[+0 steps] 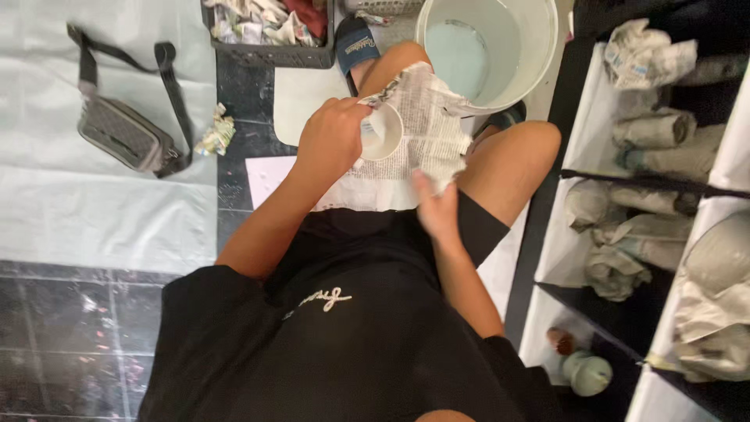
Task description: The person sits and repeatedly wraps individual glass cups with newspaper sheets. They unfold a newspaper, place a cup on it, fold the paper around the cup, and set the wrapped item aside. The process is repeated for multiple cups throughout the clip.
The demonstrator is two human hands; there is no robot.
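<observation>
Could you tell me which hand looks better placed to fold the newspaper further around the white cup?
Probably the right hand. It already pinches the loose edge of the newspaper, while the left hand is occupied gripping the white cup at its rim, steadying it over the lap.

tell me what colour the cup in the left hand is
White, held in the left hand; the cup shows best in the head view.

- Paper-wrapped bundles (652, 129) lie stacked in the black shelf's compartments at right, grey-beige, rolled and crumpled.
- A bigger wrapped bundle (719, 258) fills the far-right compartment.
- Dark basket (269, 53) at the floor's top edge, stuffed with crumpled newsprint.
</observation>
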